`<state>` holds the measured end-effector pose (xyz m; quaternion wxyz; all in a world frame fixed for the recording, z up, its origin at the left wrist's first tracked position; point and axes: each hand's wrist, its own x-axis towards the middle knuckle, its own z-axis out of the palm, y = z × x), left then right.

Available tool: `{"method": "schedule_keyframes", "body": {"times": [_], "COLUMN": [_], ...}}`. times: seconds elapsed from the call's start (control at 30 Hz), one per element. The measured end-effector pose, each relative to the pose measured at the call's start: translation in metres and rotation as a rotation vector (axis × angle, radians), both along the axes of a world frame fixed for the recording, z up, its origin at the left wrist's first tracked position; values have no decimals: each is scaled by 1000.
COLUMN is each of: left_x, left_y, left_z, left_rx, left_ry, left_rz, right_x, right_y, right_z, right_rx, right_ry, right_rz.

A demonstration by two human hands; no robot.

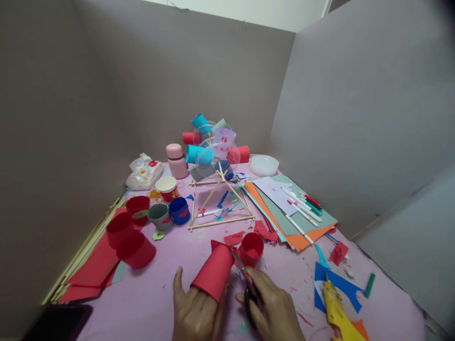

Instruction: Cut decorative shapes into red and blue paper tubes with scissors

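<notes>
Left hand [195,315] has fingers up inside the red paper cup [214,273], thumb spread well off it; how hard that grip presses inside is hidden, so I can't tell. Cup sits centre of my clock, above the bench [159,296], tilted, mouth toward the hand, far end pointing 1 o'clock with loose red paper sticking up. Right hand [275,305] has its grip closed round the black handles of the scissors [239,263], blades at the cup's far edge, pointing 11 o'clock. Small red cup [253,248] upright just beside the blades, my 2 o'clock; red scraps [267,233] just beyond. At 12, I get the stick frame [223,220] carrying clear discs and coloured cups. At 10, the grey cup [159,217] and blue cup [179,213], side by side, heart on each. Three more red cups to the left, nearest one [137,251] tilted at 9. Pink flask [177,166] at 11. At 2, paper stack [302,244] with markers [300,204] on top. At 3, yellow glue gun [336,305] partly over blue paper [350,290].
</notes>
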<state>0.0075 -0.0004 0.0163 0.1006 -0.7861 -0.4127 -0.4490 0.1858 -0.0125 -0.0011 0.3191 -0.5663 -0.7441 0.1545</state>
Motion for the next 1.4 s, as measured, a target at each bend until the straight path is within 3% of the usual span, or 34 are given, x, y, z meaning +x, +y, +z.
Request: {"method": "schedule_keyframes", "body": {"times": [0.23, 0.67, 0.9, 1.03, 1.17, 1.3, 1.4], "left_x": [-2, -6, -3, 0, 0, -2, -4], "left_y": [0, 1, 5, 1, -1, 0, 1], "left_z": [-1, -3, 0, 3, 5, 3, 0], "left_rx": [-15, -77, -405, -564, -617, -559, -491], "left_ry": [18, 28, -349, -455, -485, -432, -388], "left_rz": [14, 31, 81, 64, 115, 167, 215], "right_x": [4, 1, -5, -4, -6, -12, -17], "right_y": [0, 2, 1, 1, 2, -1, -3], "right_z": [0, 6, 8, 4, -1, -2, 2], "right_rx": [30, 12, -31, -29, -45, -178, -495], "right_ry": [-20, 240, 217, 166, 269, 576, 883], "right_rz": [-1, -13, -22, 12, 40, 19, 246]}}
